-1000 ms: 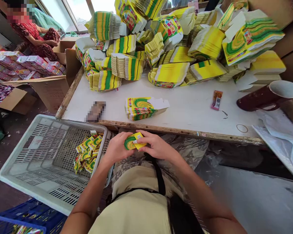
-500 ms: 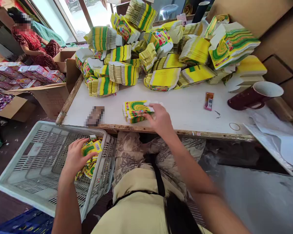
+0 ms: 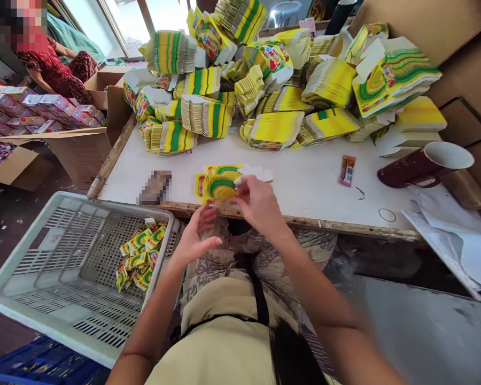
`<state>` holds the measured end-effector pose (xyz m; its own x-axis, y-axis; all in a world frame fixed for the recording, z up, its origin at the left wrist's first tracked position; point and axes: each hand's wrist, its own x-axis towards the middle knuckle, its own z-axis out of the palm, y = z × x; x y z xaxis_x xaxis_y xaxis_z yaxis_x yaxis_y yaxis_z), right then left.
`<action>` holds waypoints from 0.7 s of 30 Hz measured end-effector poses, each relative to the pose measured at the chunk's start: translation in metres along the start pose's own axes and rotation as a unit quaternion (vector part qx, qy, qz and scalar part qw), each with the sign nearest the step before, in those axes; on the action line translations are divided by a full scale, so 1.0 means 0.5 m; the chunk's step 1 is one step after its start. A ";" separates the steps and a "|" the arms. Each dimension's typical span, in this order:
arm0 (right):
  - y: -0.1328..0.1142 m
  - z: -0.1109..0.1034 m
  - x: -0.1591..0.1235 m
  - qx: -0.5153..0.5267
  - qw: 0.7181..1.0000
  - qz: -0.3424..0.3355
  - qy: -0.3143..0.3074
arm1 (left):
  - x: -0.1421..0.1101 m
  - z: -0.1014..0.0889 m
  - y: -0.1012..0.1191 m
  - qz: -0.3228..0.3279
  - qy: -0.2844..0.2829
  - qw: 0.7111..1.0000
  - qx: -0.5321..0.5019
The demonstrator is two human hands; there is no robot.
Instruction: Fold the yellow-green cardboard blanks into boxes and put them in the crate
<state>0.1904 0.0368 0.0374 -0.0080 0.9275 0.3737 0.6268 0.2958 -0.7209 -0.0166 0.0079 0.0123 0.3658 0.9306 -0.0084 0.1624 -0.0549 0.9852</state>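
Observation:
My right hand [image 3: 260, 206] pinches a flat yellow-and-green printed carton [image 3: 218, 190] by its right end, just above the table's front edge. Behind it lies a small stack of the same cartons [image 3: 225, 169], partly covered by the held one. My left hand [image 3: 198, 235] is below and left of the carton, fingers apart and holding nothing. Small yellow-and-green cartons [image 3: 138, 262] lie heaped in the right end of a pale plastic crate [image 3: 70, 315] to the left of my lap.
Bundles of flat yellow cartons [image 3: 272, 128] are piled along the back of the white table [image 3: 304, 176]. A maroon mug [image 3: 409, 166], a small wrapped packet [image 3: 347, 171] and a rubber band [image 3: 387, 215] lie at the right. Another person [image 3: 60, 69] sits at the far left by cardboard boxes [image 3: 76, 155].
My left hand has left the crate and come up to the right, near the table edge. My right hand has lifted one carton off the stack towards me.

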 end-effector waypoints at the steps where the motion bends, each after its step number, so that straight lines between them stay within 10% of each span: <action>1: -0.018 0.007 -0.023 0.055 0.998 0.005 -0.031 | 0.008 0.015 0.006 0.016 0.051 0.997 -0.057; 8: -0.105 0.092 -0.149 0.334 0.932 0.061 -0.124 | 0.029 0.046 0.049 0.111 0.283 0.919 -0.252; 21: -0.020 0.039 -0.123 0.252 0.963 0.074 -0.062 | -0.038 -0.014 -0.012 0.005 0.192 0.979 -0.060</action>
<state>0.1695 -0.0187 0.0101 -0.0603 0.9790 0.1950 0.1702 0.2026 -0.9644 -0.0311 -0.0071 0.0077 -0.0093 0.9990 0.0431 0.0425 -0.0427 0.9982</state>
